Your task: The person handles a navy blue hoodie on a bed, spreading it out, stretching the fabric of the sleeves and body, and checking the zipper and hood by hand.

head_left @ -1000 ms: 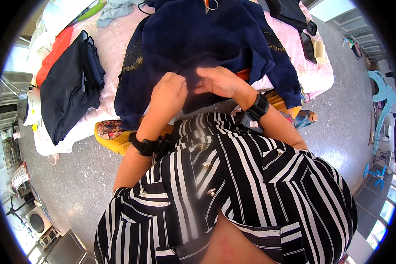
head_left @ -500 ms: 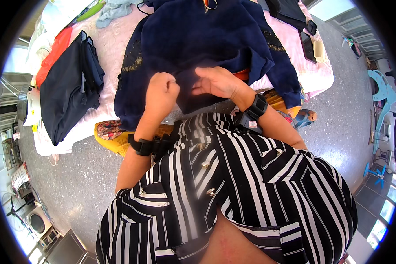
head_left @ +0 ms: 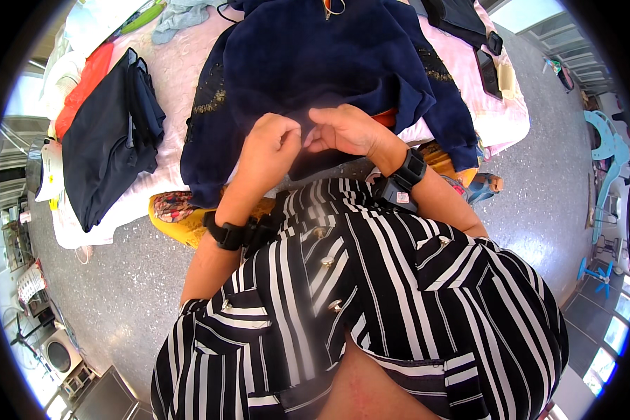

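Observation:
A dark navy sweatshirt (head_left: 315, 52) with black, gold-flecked side panels lies spread out before me, its lower edge hanging at the near side. Over this lower part I hold both hands close together. My left hand (head_left: 271, 143) is closed, its thumb and fingers curled in; whatever it may pinch is hidden or too small to make out. Facing it, my right hand (head_left: 346, 129) has its thumb apart from loosely bent fingers, and nothing shows in it. A bit of orange-red cloth (head_left: 385, 119) peeks out beside my right wrist, under the navy fabric.
Folded black trousers (head_left: 108, 143) lie at the left on the pink bedspread (head_left: 175, 73), by a red cloth (head_left: 91, 84). A phone (head_left: 488, 73) and black garment (head_left: 458, 21) lie at the right. Yellow fabric (head_left: 171, 224) shows below the bed's near edge, above the speckled floor (head_left: 119, 294).
My left hand has moved right and turned toward my right hand, so the gap between them is smaller. The right hand has barely shifted. The sweatshirt looks the same.

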`<state>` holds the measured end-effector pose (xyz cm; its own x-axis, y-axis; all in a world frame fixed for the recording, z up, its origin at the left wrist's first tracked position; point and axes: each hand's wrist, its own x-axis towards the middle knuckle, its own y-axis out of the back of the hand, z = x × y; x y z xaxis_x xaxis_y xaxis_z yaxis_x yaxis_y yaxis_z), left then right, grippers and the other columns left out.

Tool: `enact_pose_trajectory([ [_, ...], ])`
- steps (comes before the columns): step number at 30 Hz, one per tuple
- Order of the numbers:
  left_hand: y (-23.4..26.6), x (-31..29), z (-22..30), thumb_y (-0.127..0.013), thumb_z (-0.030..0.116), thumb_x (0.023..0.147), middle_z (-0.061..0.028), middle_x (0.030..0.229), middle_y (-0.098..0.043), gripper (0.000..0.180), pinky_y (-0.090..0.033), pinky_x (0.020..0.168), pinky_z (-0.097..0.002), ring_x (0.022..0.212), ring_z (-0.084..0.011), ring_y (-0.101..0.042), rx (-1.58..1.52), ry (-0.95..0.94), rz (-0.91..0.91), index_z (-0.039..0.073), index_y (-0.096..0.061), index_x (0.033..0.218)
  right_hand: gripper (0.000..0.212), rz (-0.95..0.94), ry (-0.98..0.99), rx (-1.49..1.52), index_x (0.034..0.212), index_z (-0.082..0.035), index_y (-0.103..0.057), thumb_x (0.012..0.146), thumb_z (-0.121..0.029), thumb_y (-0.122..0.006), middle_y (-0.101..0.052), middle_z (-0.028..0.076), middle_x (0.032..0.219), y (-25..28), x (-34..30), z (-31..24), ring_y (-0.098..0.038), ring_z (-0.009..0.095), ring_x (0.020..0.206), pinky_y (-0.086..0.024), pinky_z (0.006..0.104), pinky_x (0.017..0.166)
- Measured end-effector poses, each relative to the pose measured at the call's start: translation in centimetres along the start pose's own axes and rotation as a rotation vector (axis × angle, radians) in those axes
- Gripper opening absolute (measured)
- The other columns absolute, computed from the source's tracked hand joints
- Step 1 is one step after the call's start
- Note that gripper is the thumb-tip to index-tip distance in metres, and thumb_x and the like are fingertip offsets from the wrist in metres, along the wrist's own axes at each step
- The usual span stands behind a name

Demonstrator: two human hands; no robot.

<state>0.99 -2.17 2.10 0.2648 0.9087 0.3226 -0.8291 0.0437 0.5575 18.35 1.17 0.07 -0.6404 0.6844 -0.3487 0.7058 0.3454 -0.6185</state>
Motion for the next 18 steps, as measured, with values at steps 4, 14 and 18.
enact_pose_trajectory([
  [4,0.04,-0.03,0.4,-0.055,0.005,0.073,-0.0077,0.07,-0.051,0.003,-0.04,0.057,-0.0279,0.063,-0.0183,-0.05,0.025,0.041,-0.027,0.002,-0.054,0.074,0.03,-0.014,-0.001,-0.022,0.087,0.003,-0.053,0.085,-0.026,-0.048,-0.057,0.012,0.08,-0.14,-0.19,-0.11,-0.057,0.019,0.075,-0.046,0.0283,0.068],
  [14,0.21,-0.24,0.66,-0.054,0.006,0.073,-0.0117,0.071,-0.052,0.005,-0.042,0.06,-0.0339,0.068,-0.0277,-0.052,0.189,-0.056,-0.063,0.001,-0.054,0.076,0.032,-0.017,0.015,-0.075,0.09,0.003,-0.054,0.086,-0.027,-0.047,-0.057,0.011,0.084,-0.18,-0.23,0.18,-0.057,0.018,0.08,-0.045,0.0274,0.07],
  [18,0.11,-0.36,0.63,-0.053,0.005,0.073,-0.0114,0.071,-0.052,0.004,-0.043,0.058,-0.0354,0.067,-0.0293,-0.052,0.281,-0.071,-0.076,0.002,-0.053,0.075,0.033,-0.024,0.027,-0.09,0.091,0.005,-0.055,0.085,-0.028,-0.048,-0.057,0.011,0.086,0.11,0.05,0.52,-0.057,0.018,0.081,-0.045,0.0272,0.07],
])
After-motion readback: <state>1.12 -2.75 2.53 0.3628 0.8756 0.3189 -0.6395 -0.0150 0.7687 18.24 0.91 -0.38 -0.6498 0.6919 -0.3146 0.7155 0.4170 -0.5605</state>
